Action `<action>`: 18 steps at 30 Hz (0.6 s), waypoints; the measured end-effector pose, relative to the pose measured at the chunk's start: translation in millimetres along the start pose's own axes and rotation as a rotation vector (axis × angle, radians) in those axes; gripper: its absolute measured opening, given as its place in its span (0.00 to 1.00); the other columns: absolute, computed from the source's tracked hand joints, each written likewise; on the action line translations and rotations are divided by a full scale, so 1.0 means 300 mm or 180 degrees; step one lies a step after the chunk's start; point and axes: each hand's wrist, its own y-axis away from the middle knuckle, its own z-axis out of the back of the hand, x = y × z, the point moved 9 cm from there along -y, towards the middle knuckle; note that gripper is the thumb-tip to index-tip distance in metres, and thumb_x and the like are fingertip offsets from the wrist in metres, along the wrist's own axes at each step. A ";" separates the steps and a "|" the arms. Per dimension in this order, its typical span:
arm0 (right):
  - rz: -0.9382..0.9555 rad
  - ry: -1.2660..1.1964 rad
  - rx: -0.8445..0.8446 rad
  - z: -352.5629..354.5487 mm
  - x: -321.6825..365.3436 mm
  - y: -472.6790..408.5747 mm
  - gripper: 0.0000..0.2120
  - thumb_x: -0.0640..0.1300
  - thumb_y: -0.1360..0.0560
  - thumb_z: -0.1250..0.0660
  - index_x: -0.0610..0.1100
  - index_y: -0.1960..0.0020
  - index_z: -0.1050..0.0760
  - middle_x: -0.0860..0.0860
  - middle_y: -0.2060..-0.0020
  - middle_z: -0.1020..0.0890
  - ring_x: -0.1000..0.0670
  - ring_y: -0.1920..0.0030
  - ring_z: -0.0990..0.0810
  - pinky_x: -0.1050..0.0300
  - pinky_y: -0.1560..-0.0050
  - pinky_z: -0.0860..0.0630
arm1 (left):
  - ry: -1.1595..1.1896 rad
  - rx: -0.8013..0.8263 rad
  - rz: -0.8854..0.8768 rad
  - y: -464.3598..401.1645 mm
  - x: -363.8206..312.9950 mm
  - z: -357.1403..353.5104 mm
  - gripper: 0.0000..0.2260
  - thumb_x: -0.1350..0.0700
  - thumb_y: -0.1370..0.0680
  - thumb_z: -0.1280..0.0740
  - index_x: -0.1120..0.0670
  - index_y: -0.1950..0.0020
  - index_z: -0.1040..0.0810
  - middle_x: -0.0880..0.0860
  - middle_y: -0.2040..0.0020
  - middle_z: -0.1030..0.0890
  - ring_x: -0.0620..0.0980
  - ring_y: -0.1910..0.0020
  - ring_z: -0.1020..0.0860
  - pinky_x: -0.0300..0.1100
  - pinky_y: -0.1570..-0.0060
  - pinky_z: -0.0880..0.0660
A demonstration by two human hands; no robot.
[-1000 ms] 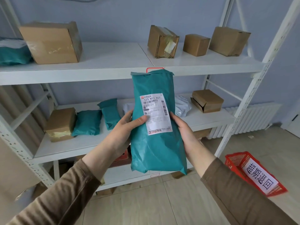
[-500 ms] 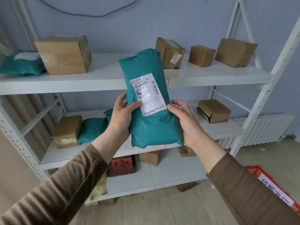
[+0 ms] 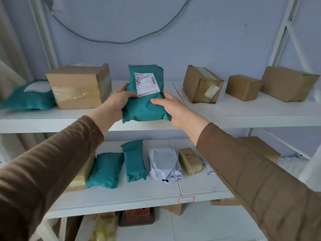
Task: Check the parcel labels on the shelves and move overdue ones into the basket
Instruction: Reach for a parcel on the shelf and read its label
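Both hands, left hand [image 3: 116,103] and right hand [image 3: 175,108], grip teal parcel [image 3: 145,103] at top shelf [image 3: 243,117] edge; overhang risks it sliding off.

Two arms in view, both in long brown soft-knit sleeves, left sleeve [image 3: 52,162] and right sleeve [image 3: 257,185], faint creases in the fabric, cuffs ending at the wrists, left hand [image 3: 116,103] and right hand [image 3: 175,110] bare, no gloves.

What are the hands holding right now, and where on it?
Both hands hold the teal parcel: left hand on its left edge, right hand on its lower right edge.
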 end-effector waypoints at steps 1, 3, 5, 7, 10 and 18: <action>-0.0046 0.0016 0.0032 -0.020 -0.002 -0.054 0.22 0.36 0.21 0.29 0.42 0.28 0.26 0.43 0.36 0.17 0.45 0.46 0.15 0.53 0.48 0.17 | -0.0057 -0.0064 0.0043 -0.050 -0.004 0.025 0.27 0.67 0.21 0.35 0.46 0.24 0.26 0.55 0.37 0.15 0.57 0.47 0.13 0.49 0.55 0.15; -0.0108 -0.0033 0.0061 -0.049 -0.007 -0.148 0.22 0.36 0.20 0.30 0.41 0.27 0.27 0.42 0.36 0.17 0.45 0.45 0.15 0.54 0.49 0.17 | -0.0125 -0.0173 0.0131 -0.131 -0.013 0.059 0.28 0.66 0.20 0.35 0.46 0.22 0.28 0.54 0.40 0.15 0.55 0.49 0.14 0.48 0.58 0.15; -0.0169 -0.0078 0.0061 -0.072 -0.017 -0.220 0.20 0.38 0.19 0.30 0.41 0.28 0.27 0.42 0.35 0.17 0.47 0.49 0.15 0.56 0.54 0.16 | -0.0192 -0.0287 0.0210 -0.197 -0.014 0.084 0.30 0.67 0.19 0.35 0.46 0.19 0.34 0.51 0.42 0.17 0.53 0.51 0.16 0.47 0.60 0.16; -0.0234 -0.0065 0.0003 -0.083 -0.034 -0.271 0.20 0.40 0.18 0.31 0.40 0.28 0.28 0.42 0.35 0.18 0.50 0.53 0.16 0.57 0.57 0.16 | -0.0347 -0.0414 0.0228 -0.269 -0.012 0.109 0.35 0.68 0.19 0.35 0.48 0.15 0.42 0.52 0.30 0.22 0.54 0.49 0.18 0.46 0.60 0.19; -0.0301 0.0025 0.0002 -0.077 -0.051 -0.298 0.21 0.40 0.18 0.31 0.38 0.26 0.29 0.42 0.35 0.18 0.51 0.53 0.17 0.57 0.53 0.18 | -0.0898 -0.0544 0.0257 -0.346 -0.008 0.128 0.37 0.66 0.19 0.33 0.47 0.14 0.45 0.55 0.19 0.33 0.58 0.38 0.22 0.47 0.51 0.20; 0.1713 0.2205 -0.0823 0.216 0.292 -0.218 0.17 0.47 0.20 0.32 0.47 0.31 0.24 0.51 0.31 0.24 0.49 0.30 0.26 0.53 0.31 0.30 | -0.2227 -0.0604 -0.1059 -0.397 -0.253 -0.078 0.27 0.58 0.17 0.32 0.51 0.18 0.34 0.56 0.20 0.32 0.54 0.35 0.22 0.31 0.43 0.27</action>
